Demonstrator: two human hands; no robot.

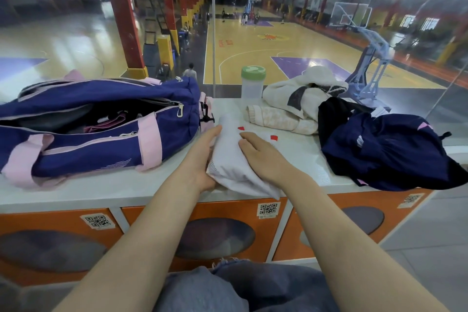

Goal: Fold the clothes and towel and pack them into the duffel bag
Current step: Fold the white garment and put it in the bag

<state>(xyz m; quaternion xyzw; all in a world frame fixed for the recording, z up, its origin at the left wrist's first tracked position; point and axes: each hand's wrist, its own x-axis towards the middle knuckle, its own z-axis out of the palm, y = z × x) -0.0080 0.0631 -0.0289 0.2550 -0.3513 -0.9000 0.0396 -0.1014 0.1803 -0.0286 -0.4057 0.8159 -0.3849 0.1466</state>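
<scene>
Head-camera view down onto a white table [101,192] whose near edge runs above orange locker doors with QR stickers.

At centre, a folded white garment [234,159] with small red marks, lying at a slant, its near corner overhanging the table's front edge. Left hand [202,159] pressed along the garment's left side, fingers extended and tucked under its edge. Right hand [263,157] laid flat on top, palm down, fingers together and pointing away. Neither hand closed into a grip.

To the left, just beside the left hand, a navy duffel bag [101,124] with pink straps, its top zipper open, dark and pink items visible inside; only a narrow strip of bare table between bag and garment.

To the right, a crumpled navy garment [385,152] draped over the table's front edge, with a patch of bare table between it and the right hand. Behind, near the far edge, a cream towel [281,119] and a heaped cream and grey garment [304,91], beside a clear bottle [252,83] with a green lid.

Beyond glass, a basketball court below.
</scene>
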